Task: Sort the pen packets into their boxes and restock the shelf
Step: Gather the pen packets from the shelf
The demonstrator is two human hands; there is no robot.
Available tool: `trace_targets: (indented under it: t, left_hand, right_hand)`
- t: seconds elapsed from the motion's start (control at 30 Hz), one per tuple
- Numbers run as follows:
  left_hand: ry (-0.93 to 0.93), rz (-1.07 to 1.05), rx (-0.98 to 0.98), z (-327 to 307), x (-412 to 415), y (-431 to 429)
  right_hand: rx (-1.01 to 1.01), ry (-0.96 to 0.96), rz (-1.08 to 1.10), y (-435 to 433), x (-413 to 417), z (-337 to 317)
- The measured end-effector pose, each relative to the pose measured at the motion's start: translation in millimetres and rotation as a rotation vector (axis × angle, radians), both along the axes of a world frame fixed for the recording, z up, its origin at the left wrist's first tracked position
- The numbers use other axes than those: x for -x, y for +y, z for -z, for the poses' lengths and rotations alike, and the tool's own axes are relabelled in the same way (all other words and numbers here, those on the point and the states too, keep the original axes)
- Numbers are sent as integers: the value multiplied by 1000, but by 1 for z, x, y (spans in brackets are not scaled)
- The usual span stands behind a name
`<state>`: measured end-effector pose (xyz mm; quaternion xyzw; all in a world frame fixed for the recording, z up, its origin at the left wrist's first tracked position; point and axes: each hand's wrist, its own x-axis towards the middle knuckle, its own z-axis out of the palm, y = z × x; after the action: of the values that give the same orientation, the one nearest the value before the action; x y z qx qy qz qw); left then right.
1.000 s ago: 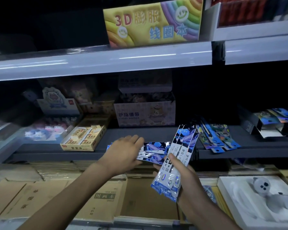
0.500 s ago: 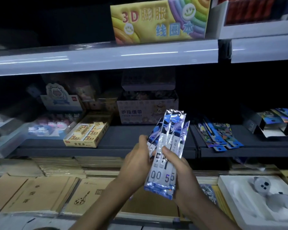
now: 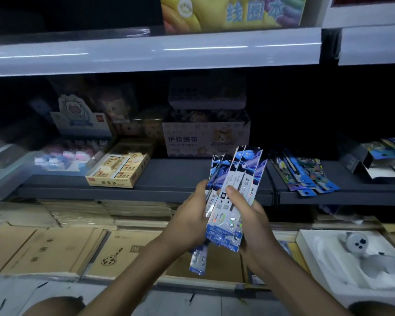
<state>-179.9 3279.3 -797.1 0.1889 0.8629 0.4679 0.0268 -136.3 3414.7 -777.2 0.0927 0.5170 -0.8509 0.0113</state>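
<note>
Glossy blue-and-silver pen packets [image 3: 234, 195] stand fanned upright between both hands. The left hand [image 3: 187, 221] grips their left edge, and the right hand [image 3: 253, 222] clasps them with its thumb on the front. Behind, a stretch of dark grey shelf board [image 3: 180, 174] shows between an open yellow cardboard box [image 3: 121, 167] of erasers and loose blue packets [image 3: 303, 174] — a white carton [image 3: 205, 139] reads "FINGER BANDAGE".

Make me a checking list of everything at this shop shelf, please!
Surface: dark shelf, dimly lit.
Job's things: bundle of pen packets held upright in both hands; loose packets lie on the shelf to the right; open dark box farther right.
Clutter: eraser box, finger bandage box.
Hands: left hand and right hand both grip the bundle.
Cables: nothing seen.
Surroundings: brown notebooks below; white tray lower right.
</note>
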Motion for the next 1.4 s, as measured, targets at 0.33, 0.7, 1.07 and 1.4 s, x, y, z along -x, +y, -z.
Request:
trace_targets:
  t: [0.33, 0.7, 1.07, 1.4]
  left_hand:
    - [-176, -230, -492, -14, -7, 0]
    - [-372, -208, -669, -13, -24, 29]
    - [-610, -275, -954, -11, -14, 28]
    - [-518, -481, -1119, -16, -19, 37]
  right_hand:
    - [-284, 182, 18, 8, 0, 4]
    - [-796, 290, 0, -11, 7, 28]
    - [-1387, 354, -20, -14, 3, 31]
    - [-758, 327, -385, 9, 4, 2]
